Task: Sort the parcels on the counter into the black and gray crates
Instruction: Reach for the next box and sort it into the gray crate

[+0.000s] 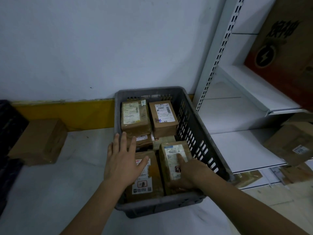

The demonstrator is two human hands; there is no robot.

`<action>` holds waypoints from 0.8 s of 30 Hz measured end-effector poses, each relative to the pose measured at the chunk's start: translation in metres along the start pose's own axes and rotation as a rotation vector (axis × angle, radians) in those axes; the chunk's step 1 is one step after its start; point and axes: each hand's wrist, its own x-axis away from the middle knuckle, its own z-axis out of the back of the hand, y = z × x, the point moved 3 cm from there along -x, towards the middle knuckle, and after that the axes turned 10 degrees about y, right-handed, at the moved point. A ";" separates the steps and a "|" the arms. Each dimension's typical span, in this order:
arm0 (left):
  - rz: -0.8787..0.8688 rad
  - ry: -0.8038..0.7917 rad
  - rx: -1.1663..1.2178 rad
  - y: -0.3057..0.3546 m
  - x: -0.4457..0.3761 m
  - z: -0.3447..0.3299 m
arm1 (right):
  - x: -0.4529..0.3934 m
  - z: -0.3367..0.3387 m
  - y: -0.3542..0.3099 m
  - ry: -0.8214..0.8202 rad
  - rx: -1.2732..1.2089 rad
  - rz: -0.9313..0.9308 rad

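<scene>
Several parcels already lay in the gray crate [191,119] at centre frame. The right hand [188,173] gripped a parcel [174,160] there — apparently seating it — while the left hand [123,160] hovered flat and empty. Next: fetching the box [40,141] at left, beside the black crate [10,126].

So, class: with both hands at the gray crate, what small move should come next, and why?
Probably release: the right hand grips the labelled brown parcel already low inside the gray slotted plastic crate, while the left hand hovers open. One brown cardboard box remains outside.
</scene>
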 end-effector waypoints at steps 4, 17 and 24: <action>0.001 0.001 -0.004 0.000 -0.001 0.001 | 0.001 -0.002 -0.003 -0.004 -0.019 -0.003; 0.071 0.069 0.099 -0.015 -0.004 0.023 | 0.023 0.039 -0.023 0.406 0.040 0.013; 0.208 0.094 0.031 -0.105 0.019 0.035 | 0.044 0.047 -0.128 0.719 -0.134 0.210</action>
